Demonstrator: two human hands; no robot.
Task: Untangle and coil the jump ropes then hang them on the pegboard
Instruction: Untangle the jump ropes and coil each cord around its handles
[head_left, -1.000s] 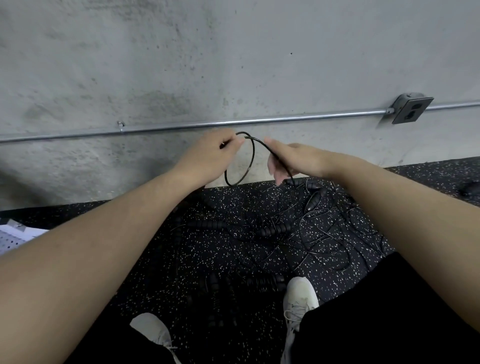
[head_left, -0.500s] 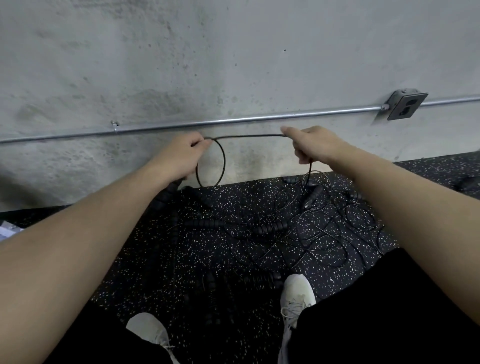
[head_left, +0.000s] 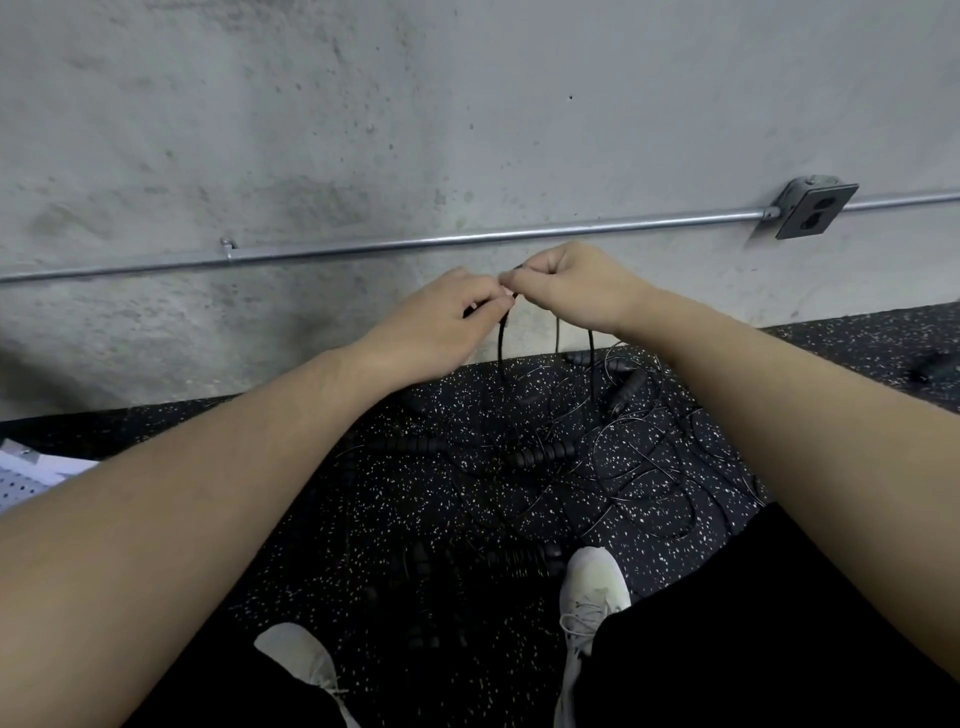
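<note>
Here the curled fingertips of the left hand (head_left: 441, 322) and the right hand (head_left: 566, 286) meet, both pinching a thin, smooth black jump rope cord (head_left: 501, 338) whose strands hang down in loops. Below them a tangle of wiry and beaded black jump ropes (head_left: 571, 457) sprawls on the speckled black rubber floor (head_left: 363, 519), near its edge at the rough grey concrete wall (head_left: 467, 130). A white perforated pegboard (head_left: 26, 478) lies at the floor's left edge.

Bare grey concrete wall (head_left: 467, 130) leaves open room above the thin metal conduit pipe (head_left: 415, 243); below, tangled black jump ropes (head_left: 571, 457) clutter the black speckled rubber floor (head_left: 389, 519) between two white sneakers (head_left: 592, 587)
</note>
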